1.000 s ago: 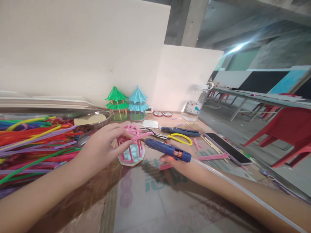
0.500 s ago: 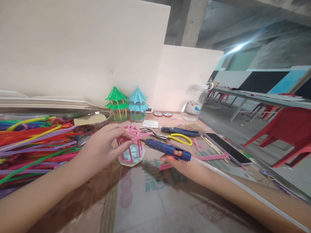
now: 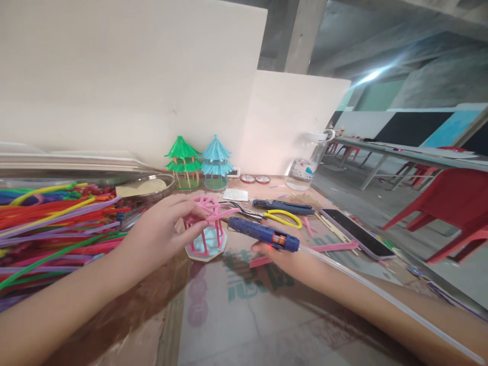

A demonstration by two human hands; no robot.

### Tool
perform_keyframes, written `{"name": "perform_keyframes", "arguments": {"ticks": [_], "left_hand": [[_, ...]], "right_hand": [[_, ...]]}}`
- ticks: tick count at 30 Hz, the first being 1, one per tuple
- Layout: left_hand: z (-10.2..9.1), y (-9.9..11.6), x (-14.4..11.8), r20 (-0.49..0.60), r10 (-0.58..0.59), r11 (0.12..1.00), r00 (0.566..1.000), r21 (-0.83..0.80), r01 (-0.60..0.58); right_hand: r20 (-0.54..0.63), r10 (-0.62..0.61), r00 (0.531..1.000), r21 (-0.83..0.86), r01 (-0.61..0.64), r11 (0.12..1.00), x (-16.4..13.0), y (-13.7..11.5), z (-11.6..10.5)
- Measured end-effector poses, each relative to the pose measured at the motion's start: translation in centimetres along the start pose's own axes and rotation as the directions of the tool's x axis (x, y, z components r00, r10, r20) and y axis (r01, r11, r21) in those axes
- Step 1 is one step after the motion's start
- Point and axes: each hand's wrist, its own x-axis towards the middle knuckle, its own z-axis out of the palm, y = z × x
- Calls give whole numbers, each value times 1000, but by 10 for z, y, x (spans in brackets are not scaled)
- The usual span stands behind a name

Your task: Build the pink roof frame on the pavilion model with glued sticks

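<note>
Left hand (image 3: 163,231) pinched a pink strip (image 3: 223,213) against the top of the pink lantern frame (image 3: 206,231), which stood mid-worktop (image 3: 244,315). Right hand (image 3: 280,254) gripped the blue glue gun (image 3: 263,234), nozzle at the strip. Pliers (image 3: 282,212) lay just behind; pipe cleaners (image 3: 49,223) were heaped along the left edge.
</note>
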Motion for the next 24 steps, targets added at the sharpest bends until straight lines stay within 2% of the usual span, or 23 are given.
{"name": "perform_keyframes", "arguments": {"ticks": [6,24], "left_hand": [[0,1,0,1,0,1000,1000,2,0],[-2,3,1,33,-22,1000,999,-1,22]], "right_hand": [[17,-18,1000,-3,18,1000,-2,4,2],[39,57,998,13,-57,998,0,-8,-3]]}}
